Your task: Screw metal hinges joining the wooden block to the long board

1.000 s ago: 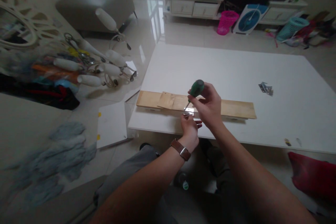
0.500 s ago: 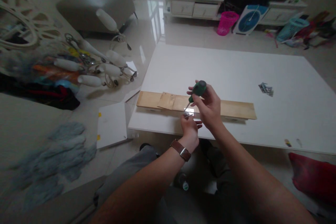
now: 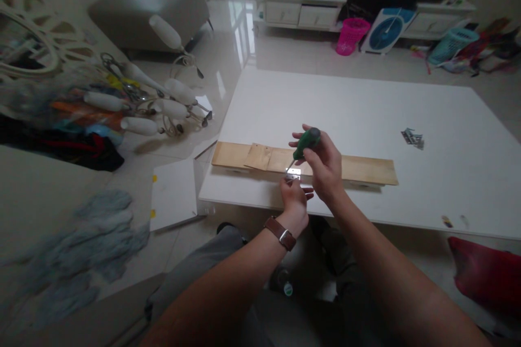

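1. The right hand (image 3: 323, 168) is at the centre of the frame; its fingers are curled tight around the green handle of a screwdriver (image 3: 306, 141), which slants down to the left.
2. The left hand (image 3: 295, 200) is just below; its fingers pinch a small metal plate (image 3: 293, 173), which touches the screwdriver's tip.
3. Plate and tip sit at the near edge of a wooden board (image 3: 362, 169) on the white table (image 3: 345, 103); loose metal parts (image 3: 412, 137) lie well apart, to the right.
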Demonstrator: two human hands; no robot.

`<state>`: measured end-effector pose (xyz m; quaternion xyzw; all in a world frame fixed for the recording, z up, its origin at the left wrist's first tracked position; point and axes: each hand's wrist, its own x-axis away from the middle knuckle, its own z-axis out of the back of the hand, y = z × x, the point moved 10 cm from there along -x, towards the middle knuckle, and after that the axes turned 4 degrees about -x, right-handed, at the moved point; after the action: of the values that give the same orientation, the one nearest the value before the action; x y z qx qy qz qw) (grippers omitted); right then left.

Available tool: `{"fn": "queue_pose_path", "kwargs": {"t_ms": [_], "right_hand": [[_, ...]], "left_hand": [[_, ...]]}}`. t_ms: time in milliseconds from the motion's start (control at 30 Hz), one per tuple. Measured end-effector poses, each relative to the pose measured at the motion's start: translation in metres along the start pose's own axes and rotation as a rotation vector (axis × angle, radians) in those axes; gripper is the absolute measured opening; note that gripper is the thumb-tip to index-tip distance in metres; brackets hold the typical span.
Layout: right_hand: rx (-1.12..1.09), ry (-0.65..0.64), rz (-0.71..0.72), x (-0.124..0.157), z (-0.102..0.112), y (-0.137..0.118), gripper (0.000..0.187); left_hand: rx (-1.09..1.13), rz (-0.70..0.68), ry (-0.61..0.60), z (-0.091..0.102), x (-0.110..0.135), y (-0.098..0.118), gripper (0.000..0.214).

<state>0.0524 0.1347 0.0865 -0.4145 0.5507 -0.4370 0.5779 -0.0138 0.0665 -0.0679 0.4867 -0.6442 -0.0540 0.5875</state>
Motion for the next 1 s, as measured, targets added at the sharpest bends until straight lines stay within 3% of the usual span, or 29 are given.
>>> {"fn": "queue_pose_path", "kwargs": {"t_ms": [167,400,567,800,1000], "right_hand": [[0.005,0.027,0.009,0.0,-0.0007,-0.0014,0.031],[-0.009,0.095,-0.014,-0.0009,0.0029,0.0008,0.045],[-0.006,0.013,-0.01,0.0001,-0.0032,-0.0003,0.042],[0.057,0.096,0.051,-0.0008,0.0045,-0.0005,0.034],[0.041,0.072,0.033,0.0007,0.0054,-0.0018,0.034]], "left_hand": [[0.013,0.009,0.003,-0.0001,0.0029,0.0007,0.014],[0.027,0.001,0.001,0.0018,-0.0012,-0.0022,0.019],[0.005,-0.012,-0.017,0.0004,-0.0026,-0.002,0.014],[0.021,-0.001,0.001,0.0012,-0.0017,-0.0024,0.018],[0.024,-0.002,0.002,0.0009,-0.0011,-0.0017,0.019]]}}
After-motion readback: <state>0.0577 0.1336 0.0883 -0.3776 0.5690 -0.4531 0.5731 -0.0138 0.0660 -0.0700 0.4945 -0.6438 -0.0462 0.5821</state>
